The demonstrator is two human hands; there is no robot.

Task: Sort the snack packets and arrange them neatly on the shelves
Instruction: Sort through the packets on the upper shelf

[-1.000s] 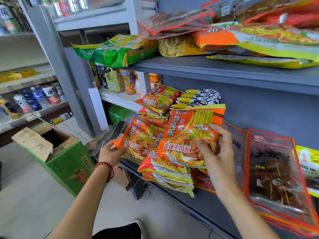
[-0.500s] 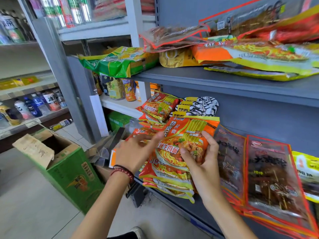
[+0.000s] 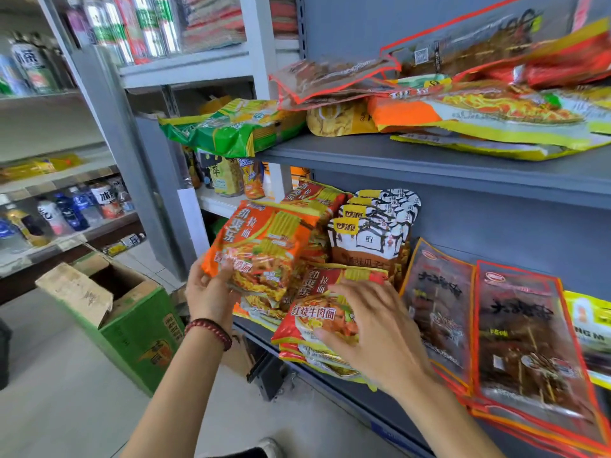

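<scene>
**Bright, diffuse light; sharp at the centre, smeared toward the edges.**

Illumination is soft and even, brightest on the left side, where the floor (image 3: 66, 408) reads pale and washed. Shadows are faint, deepest beneath the upper shelf (image 3: 429, 166) and inside the cardboard box (image 3: 112, 282). Film glare whitens the orange noodle packet (image 3: 264, 246) gripped in the left hand (image 3: 208, 292), and its lower print is illegible. The right hand (image 3: 373, 338) shows slight motion softness at the fingers. Motion blur streaks the packets (image 3: 496, 107) at top right, and the cans (image 3: 148, 24) at top left are soft. Wide-angle distortion leans the grey upright (image 3: 125, 143) and bows shelf lines near the frame edges.
</scene>
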